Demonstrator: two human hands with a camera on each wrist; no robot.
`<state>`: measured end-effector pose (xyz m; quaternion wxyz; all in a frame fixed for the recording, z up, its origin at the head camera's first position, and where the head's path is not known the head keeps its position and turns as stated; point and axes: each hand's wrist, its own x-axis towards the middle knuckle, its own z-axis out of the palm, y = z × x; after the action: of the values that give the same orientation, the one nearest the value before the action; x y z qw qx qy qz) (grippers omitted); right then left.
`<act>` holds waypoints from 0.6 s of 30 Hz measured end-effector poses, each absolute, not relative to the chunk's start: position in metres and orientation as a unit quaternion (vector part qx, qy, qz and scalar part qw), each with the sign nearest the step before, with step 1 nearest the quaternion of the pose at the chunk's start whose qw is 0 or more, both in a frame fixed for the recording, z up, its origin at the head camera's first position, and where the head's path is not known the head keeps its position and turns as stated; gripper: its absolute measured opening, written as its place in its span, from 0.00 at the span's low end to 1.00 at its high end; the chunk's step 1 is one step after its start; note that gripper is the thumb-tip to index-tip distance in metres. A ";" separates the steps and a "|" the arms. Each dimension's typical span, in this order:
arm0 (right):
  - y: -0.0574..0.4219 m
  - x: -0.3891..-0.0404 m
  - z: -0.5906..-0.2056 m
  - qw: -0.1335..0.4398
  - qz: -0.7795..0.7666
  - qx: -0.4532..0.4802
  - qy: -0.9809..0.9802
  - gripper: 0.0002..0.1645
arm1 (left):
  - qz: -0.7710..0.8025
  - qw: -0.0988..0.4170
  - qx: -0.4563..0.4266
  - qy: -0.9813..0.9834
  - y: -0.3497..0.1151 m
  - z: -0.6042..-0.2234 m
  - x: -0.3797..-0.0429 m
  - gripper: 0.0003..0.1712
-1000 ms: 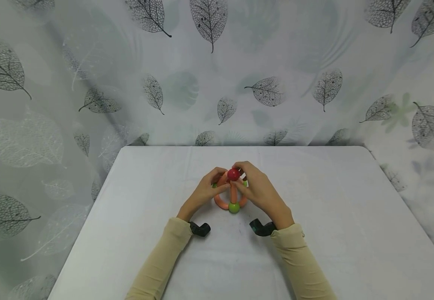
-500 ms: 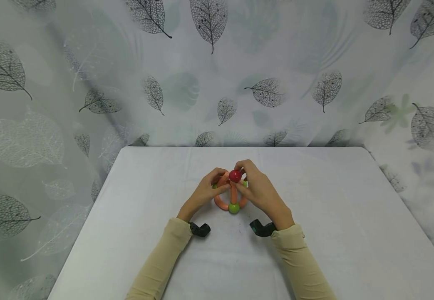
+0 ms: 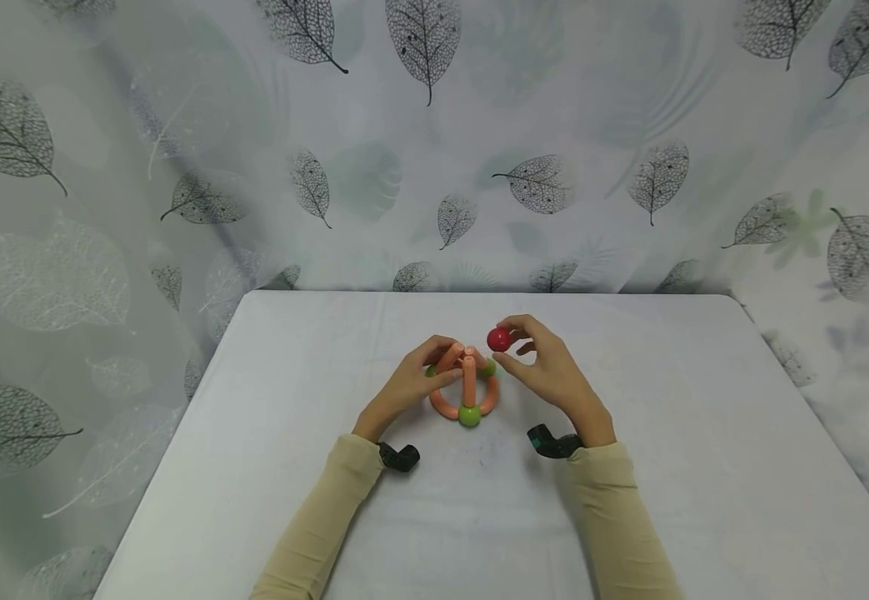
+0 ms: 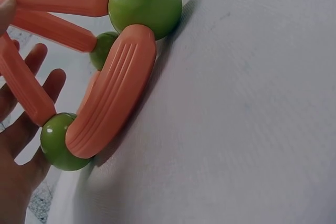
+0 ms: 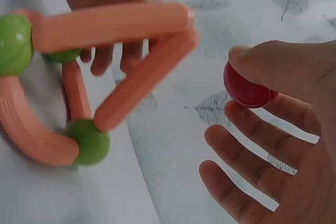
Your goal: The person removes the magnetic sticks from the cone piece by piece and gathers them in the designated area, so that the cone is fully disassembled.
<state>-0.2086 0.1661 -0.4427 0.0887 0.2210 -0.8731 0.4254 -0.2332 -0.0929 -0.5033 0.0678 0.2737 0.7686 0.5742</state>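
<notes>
A magnetic-looking building frame of orange rods [image 3: 469, 382] and green balls [image 3: 469, 416] stands on the white table. Curved orange rods [image 4: 113, 95] form a ring at its base, and straight ones lean together toward the top. My left hand [image 3: 413, 382] holds the leaning rods from the left, its thumb near their upper ends. To the right of the frame's top and apart from it, a shiny red ball [image 3: 498, 339] is pinched by my right hand [image 3: 556, 373]. In the right wrist view, thumb and index finger grip the red ball [image 5: 247, 90] while other fingers extend.
The white-covered table [image 3: 704, 417] extends around the frame on all sides. A leaf-patterned curtain [image 3: 464, 167] hangs behind it and along both sides. Black wrist-camera mounts [image 3: 400, 457] jut inward from both sleeves.
My right hand has lifted the red ball off the top of the frame and moved it right. The rods' upper ends are now uncovered. My left hand has stayed in place.
</notes>
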 end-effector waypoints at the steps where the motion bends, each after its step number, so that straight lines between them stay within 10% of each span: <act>1: 0.170 -0.210 -0.445 0.087 0.427 0.216 -0.874 0.28 | 0.572 0.068 0.272 0.771 -0.093 -0.503 -0.233 0.23; 18: 0.210 -0.226 -0.483 0.033 0.436 0.104 -0.893 0.29 | 0.533 0.093 0.236 0.807 -0.099 -0.504 -0.233 0.21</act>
<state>-0.2263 0.2103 -0.4832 0.0333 0.1037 -0.8933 0.4360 -0.2333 -0.0995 -0.5043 0.0927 0.2358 0.8072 0.5330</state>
